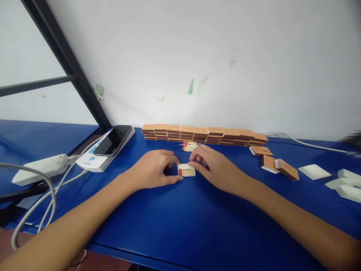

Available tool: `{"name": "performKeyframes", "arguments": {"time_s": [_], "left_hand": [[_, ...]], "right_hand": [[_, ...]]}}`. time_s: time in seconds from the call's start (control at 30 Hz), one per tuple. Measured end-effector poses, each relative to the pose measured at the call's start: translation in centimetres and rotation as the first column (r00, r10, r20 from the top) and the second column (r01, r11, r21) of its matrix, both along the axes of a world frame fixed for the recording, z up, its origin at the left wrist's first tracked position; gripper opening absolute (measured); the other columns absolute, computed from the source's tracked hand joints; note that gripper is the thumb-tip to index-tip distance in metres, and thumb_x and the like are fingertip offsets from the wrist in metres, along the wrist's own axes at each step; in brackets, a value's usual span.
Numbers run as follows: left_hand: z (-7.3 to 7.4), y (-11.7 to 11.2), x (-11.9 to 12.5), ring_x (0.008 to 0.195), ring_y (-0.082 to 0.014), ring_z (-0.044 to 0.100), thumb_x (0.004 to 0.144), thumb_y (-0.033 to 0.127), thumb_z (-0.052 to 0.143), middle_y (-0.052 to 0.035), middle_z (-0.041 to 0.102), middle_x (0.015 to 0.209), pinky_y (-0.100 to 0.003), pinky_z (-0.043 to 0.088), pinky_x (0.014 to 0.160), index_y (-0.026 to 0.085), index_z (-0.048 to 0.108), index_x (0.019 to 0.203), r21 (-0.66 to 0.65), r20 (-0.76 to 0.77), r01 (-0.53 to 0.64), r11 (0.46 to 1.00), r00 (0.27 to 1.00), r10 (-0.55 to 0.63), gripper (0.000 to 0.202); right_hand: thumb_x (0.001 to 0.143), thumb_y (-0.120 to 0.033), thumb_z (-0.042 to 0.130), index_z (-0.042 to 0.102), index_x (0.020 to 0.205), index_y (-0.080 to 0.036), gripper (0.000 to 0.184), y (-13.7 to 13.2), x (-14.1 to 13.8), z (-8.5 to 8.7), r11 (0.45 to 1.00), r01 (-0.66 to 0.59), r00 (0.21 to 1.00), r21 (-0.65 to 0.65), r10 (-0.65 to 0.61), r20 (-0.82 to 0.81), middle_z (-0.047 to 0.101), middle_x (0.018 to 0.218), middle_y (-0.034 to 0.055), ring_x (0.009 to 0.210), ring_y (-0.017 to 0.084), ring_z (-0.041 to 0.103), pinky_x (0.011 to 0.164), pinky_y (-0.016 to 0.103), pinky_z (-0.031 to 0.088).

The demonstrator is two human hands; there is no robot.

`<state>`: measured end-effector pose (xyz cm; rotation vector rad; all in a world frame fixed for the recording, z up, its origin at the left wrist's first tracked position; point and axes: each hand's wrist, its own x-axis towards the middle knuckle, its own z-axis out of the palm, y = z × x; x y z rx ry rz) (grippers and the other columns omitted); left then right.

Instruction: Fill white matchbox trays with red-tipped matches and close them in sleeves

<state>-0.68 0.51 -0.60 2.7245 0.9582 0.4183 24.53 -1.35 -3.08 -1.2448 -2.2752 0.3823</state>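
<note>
A small white matchbox tray (186,165) lies on the blue table, partly filled with red-tipped matches (187,172). My left hand (153,168) curls around the tray's left end, thumb at its near corner and fingers at the far one. Over the right end, my right hand (213,165) has thumb and forefinger pinched together; whatever is between them is too small to make out. Just beyond the tray, a loose pile of matches (191,146) lies in front of a long row of stacked matchboxes (201,134).
Several matchbox sleeves (288,170) lie at right, near several white trays (314,171). On the left are a phone (114,140) on a white device (93,162), a power strip (42,168) and looping cables (53,195). A wall (197,56) closes the back.
</note>
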Motion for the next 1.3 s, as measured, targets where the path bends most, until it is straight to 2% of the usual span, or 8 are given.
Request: {"name": "performKeyframes", "arguments": {"time_s": [0.13,0.27,0.4,0.63,0.8,1.0,1.13,1.3], "left_hand": [[0.0,0.0,0.0,0.076,-0.0163,0.061,0.090,0.041,0.077,-0.0021,0.065,0.088,-0.031,0.048,0.068,0.018,0.076,0.113,-0.011,-0.006,-0.001,1.000,1.000,0.001,0.033],[-0.1,0.0,0.0,0.077,-0.0167,0.061,0.091,0.042,0.076,-0.0027,0.066,0.089,-0.032,0.049,0.069,0.018,0.076,0.113,-0.005,-0.003,0.003,1.000,1.000,-0.003,0.033],[0.0,0.0,0.1,0.076,-0.0165,0.061,0.090,0.043,0.077,-0.0027,0.066,0.089,-0.031,0.048,0.069,0.018,0.075,0.112,-0.008,-0.002,0.007,1.000,1.000,-0.007,0.033],[0.0,-0.1,0.0,0.077,-0.0166,0.062,0.091,0.042,0.076,-0.0029,0.066,0.089,-0.031,0.047,0.069,0.017,0.076,0.112,0.006,-0.001,0.012,1.000,1.000,-0.012,0.032],[-0.1,0.0,-0.1,0.077,-0.0166,0.062,0.091,0.043,0.076,-0.0028,0.067,0.090,-0.032,0.048,0.069,0.018,0.075,0.114,0.003,-0.011,0.010,1.000,1.000,-0.010,0.034],[0.0,0.0,0.0,0.077,-0.0163,0.062,0.091,0.042,0.076,-0.0025,0.066,0.089,-0.032,0.049,0.069,0.018,0.075,0.114,0.005,-0.007,0.007,1.000,1.000,-0.007,0.033],[-0.1,0.0,0.0,0.076,-0.0160,0.061,0.092,0.043,0.075,-0.0027,0.066,0.089,-0.032,0.048,0.068,0.018,0.075,0.113,0.012,0.002,0.016,1.000,1.000,-0.016,0.033],[0.0,0.0,0.0,0.076,-0.0161,0.061,0.091,0.043,0.076,-0.0025,0.066,0.089,-0.031,0.048,0.068,0.018,0.075,0.113,-0.001,-0.004,0.010,1.000,1.000,-0.010,0.033]], "right_hand": [[0.105,-0.030,0.054,0.064,0.118,-0.022,0.018,2.2,0.7,-1.0,0.990,0.098,0.995,0.106,-0.101,0.027,0.061,0.110,0.0085,0.097,0.024,0.064,0.085,0.038,0.051],[0.104,-0.029,0.055,0.066,0.104,-0.021,0.014,3.2,1.0,-1.8,0.990,0.083,0.994,0.112,-0.090,0.058,0.059,0.103,0.0073,0.093,0.023,0.062,0.082,0.038,0.050],[0.102,-0.025,0.057,0.063,0.094,-0.021,0.011,2.9,1.0,-1.8,0.992,0.079,0.996,0.095,-0.083,0.037,0.058,0.097,0.0049,0.087,0.021,0.060,0.078,0.035,0.048],[0.104,-0.026,0.054,0.062,0.095,-0.021,0.012,1.4,1.6,-0.9,0.997,0.057,0.998,0.059,-0.059,0.036,0.059,0.098,0.0049,0.085,0.020,0.060,0.076,0.034,0.047],[0.101,-0.026,0.060,0.063,0.095,-0.023,0.007,1.0,1.2,-1.0,0.999,0.036,0.999,0.034,-0.037,0.031,0.061,0.099,0.0044,0.087,0.020,0.061,0.076,0.033,0.047],[0.096,-0.028,0.066,0.065,0.097,-0.023,0.005,1.4,0.7,-1.4,0.988,0.154,0.988,0.006,-0.154,0.016,0.063,0.095,0.0031,0.079,0.018,0.059,0.070,0.032,0.045],[0.097,-0.028,0.063,0.066,0.088,-0.022,0.012,1.5,0.7,-1.4,0.990,0.142,0.990,0.009,-0.143,0.011,0.062,0.089,0.0032,0.075,0.018,0.058,0.068,0.032,0.044],[0.099,-0.025,0.061,0.067,0.087,-0.022,0.014,1.4,0.6,-1.4,0.988,0.153,0.988,-0.020,-0.152,0.025,0.062,0.088,0.0028,0.075,0.018,0.059,0.067,0.031,0.043]]}}
